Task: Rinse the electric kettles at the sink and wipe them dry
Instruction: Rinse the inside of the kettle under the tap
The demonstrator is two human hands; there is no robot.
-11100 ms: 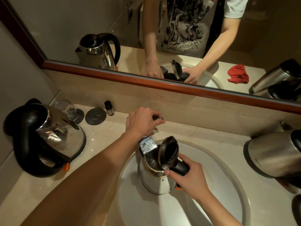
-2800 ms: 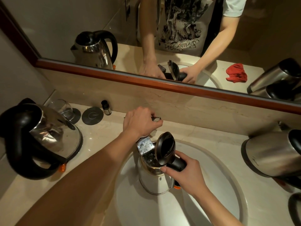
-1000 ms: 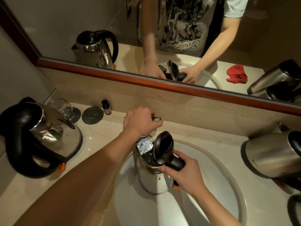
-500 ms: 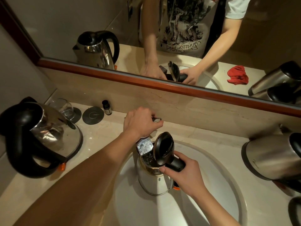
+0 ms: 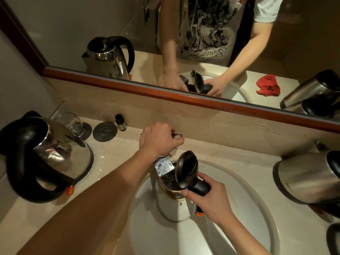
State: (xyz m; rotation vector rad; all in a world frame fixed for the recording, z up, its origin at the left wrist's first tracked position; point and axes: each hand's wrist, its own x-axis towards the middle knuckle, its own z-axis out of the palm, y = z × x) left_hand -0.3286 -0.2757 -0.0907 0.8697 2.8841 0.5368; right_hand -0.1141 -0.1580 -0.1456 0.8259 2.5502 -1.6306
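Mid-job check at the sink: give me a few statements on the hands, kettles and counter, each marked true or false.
1. The right hand grips the handle of the kettle in the sink. True.
2. That kettle's lid is closed. False: it stands open.
3. The left hand grips the faucet handle. True.
4. A red cloth lies beside the glass. False: a coaster and a small bottle sit near it.
5. The left kettle stands on the counter. True.
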